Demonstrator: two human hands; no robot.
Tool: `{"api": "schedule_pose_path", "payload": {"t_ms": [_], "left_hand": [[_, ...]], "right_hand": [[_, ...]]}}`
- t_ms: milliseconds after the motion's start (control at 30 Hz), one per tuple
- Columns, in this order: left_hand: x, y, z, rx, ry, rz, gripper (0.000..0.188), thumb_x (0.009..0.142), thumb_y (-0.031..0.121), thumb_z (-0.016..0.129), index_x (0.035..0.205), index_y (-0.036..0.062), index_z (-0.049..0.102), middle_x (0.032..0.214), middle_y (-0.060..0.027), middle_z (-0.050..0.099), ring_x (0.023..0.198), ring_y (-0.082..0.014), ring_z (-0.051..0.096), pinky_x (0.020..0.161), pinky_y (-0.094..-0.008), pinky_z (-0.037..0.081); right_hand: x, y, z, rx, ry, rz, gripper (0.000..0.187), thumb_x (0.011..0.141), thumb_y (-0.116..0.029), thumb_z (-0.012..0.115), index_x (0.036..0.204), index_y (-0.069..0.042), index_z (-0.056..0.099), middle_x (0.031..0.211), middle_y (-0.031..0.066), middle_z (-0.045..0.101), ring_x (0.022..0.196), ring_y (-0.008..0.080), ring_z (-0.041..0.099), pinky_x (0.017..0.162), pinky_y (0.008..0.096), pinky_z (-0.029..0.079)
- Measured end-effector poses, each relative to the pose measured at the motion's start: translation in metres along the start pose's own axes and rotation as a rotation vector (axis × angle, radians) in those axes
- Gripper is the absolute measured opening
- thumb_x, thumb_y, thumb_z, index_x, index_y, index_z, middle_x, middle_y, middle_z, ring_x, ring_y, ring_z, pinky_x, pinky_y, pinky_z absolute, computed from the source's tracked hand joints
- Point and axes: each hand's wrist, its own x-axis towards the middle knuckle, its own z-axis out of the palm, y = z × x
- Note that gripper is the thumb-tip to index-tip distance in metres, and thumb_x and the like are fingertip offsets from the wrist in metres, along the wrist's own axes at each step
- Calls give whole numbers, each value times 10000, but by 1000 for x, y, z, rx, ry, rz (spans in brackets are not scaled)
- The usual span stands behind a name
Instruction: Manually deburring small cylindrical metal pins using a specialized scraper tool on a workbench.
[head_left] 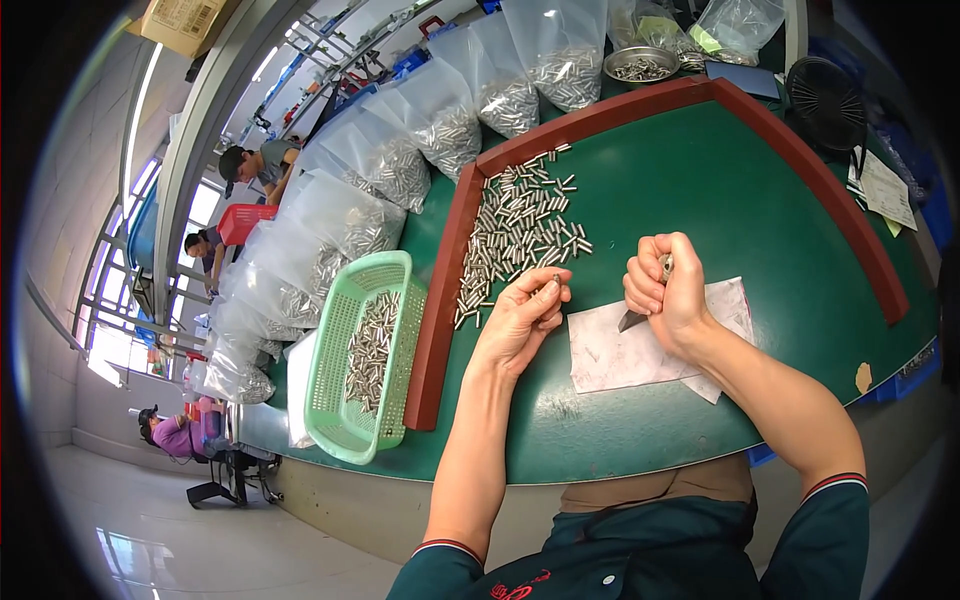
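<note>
My left hand (522, 318) is raised over the green tabletop, thumb and fingers pinched on a small metal pin, mostly hidden by the fingertips. To its right, my right hand (668, 292) is wrapped in a fist round a hand tool. A dark, flat, blade-like end of the tool (631, 320) sticks out below the fist; its exact kind is hidden. Beneath the right hand lies a stained white sheet (612, 362). Beyond my left hand, many short metal pins (520, 215) are spread loose against the red-brown rail (452, 290).
A pale green basket (318, 395) holding more pins stands left of the rail. Clear plastic bags (400, 165) filled with metal parts line the far left side. At the back sit a metal bowl (612, 68) and a black fan (825, 103). Several people work in the distance.
</note>
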Motion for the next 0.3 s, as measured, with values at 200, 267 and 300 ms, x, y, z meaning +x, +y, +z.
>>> {"api": "schedule_pose_path", "payload": {"t_ms": [200, 267, 300], "left_hand": [[-2, 0, 3, 38, -8, -7, 168, 822, 115, 574, 965, 27, 579, 778, -27, 544, 566, -44, 365, 511, -183, 301], [-1, -2, 2, 24, -16, -4, 172, 835, 92, 554, 979, 2, 572, 765, -29, 551, 544, -27, 360, 488, -174, 286], [-2, -1, 3, 16, -29, -10, 176, 836, 90, 551, 986, 1, 572, 770, -31, 555, 543, -28, 357, 490, -174, 290]], "right_hand": [[-1, 0, -1, 5, -4, -8, 313, 819, -263, 298, 540, -122, 278, 401, -29, 225, 348, 74, 168, 354, 237, 160], [0, 1, 0, 7, -7, -8, 313, 820, -263, 298, 540, -122, 279, 401, -28, 224, 347, 74, 169, 353, 237, 160], [0, 1, -1, 8, -7, -10, 314, 820, -264, 298, 541, -122, 279, 401, -27, 225, 347, 75, 170, 353, 237, 161]]}}
